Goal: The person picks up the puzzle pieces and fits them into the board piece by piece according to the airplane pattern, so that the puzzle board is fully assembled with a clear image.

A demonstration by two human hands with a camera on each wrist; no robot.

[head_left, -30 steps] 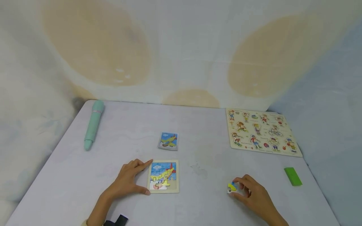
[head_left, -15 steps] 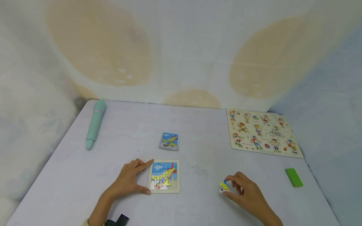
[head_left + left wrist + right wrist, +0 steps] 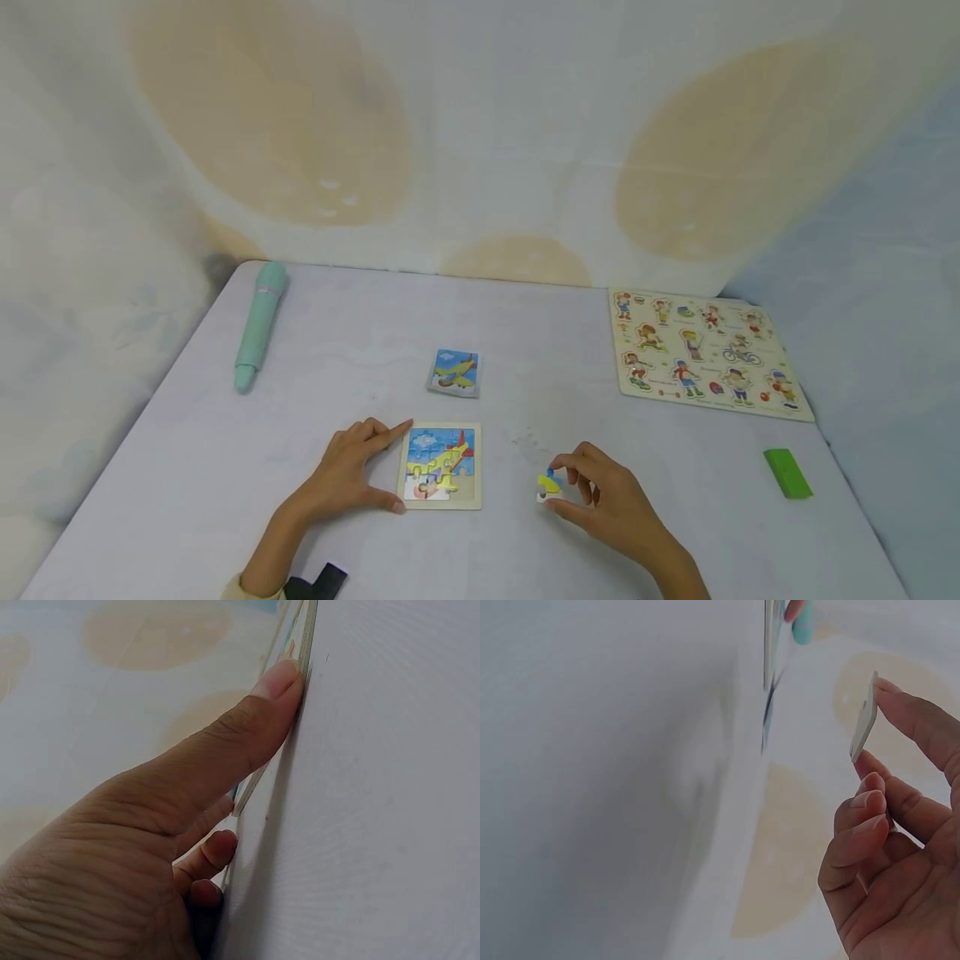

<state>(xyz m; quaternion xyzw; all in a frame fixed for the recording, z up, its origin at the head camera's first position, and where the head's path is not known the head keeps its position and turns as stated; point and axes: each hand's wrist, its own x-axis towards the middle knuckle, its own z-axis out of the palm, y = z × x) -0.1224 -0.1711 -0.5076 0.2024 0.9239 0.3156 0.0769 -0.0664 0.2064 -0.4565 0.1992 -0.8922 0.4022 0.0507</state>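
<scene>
In the head view, a small jigsaw puzzle point(image 3: 441, 457) with a yellow airplane on blue sky sits in a pale wooden frame point(image 3: 477, 467). Bare wood shows at its lower right. My left hand point(image 3: 345, 475) rests at the frame's left side, forefinger stretched to the upper corner and thumb point(image 3: 247, 724) against the lower one. To the right of the frame, my right hand point(image 3: 611, 504) pinches a puzzle piece point(image 3: 550, 484), blue, yellow and white, between thumb and forefinger. In the right wrist view the piece point(image 3: 865, 720) is seen nearly edge-on, raised off the table.
Behind the frame lies a small airplane picture point(image 3: 454, 372). A mint-green microphone-shaped thing point(image 3: 260, 327) lies at the back left. A board with cartoon children point(image 3: 705, 353) is at the back right, a green block point(image 3: 788, 473) in front of it. A black object point(image 3: 321, 582) lies at the near edge.
My right hand has carried the puzzle piece leftward, closer to the wooden frame. My left hand keeps its place on the frame. The whole view has shifted slightly.
</scene>
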